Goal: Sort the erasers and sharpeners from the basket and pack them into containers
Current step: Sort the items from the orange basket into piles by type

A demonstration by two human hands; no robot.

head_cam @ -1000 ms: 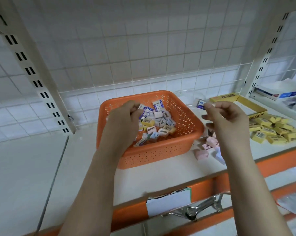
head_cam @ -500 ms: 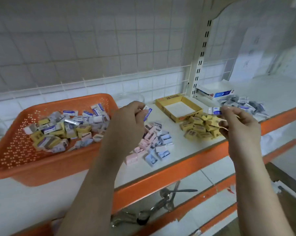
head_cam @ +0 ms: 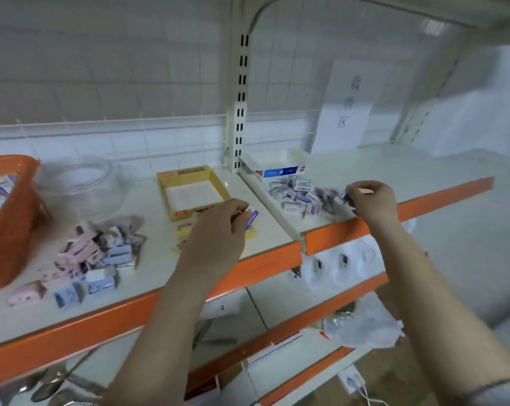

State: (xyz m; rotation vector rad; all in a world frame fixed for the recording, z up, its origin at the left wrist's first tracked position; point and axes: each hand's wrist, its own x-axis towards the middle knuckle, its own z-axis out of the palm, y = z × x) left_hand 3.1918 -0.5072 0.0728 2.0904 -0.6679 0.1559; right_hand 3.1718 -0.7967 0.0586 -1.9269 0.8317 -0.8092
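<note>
At the far left of your shelf (head_cam: 148,291) the orange basket (head_cam: 10,230) shows only its right end, with wrapped erasers lying inside it. Just beside it stands a clear round container (head_cam: 78,186), and in front of that lies a blurred heap of pink and blue pieces (head_cam: 92,259); you cannot tell whether they are erasers or sharpeners. Further right sits the yellow cardboard tray (head_cam: 189,194), with yellow-wrapped pieces (head_cam: 186,227) scattered at its front edge. Your left hand (head_cam: 218,230) hovers over those, thumb and curled fingers pinching a blue-and-white eraser (head_cam: 251,219) with its printed sleeve facing you. Past the shelf divider (head_cam: 265,200), a white and blue box (head_cam: 280,167) stands at the back of the next shelf, and a pile of blue-and-white erasers (head_cam: 297,196) lies in front of it. Your right hand (head_cam: 371,200) is at the pile's right edge, its fingertips pinched round a small blue-banded eraser (head_cam: 344,197) held just above the heap.
</note>
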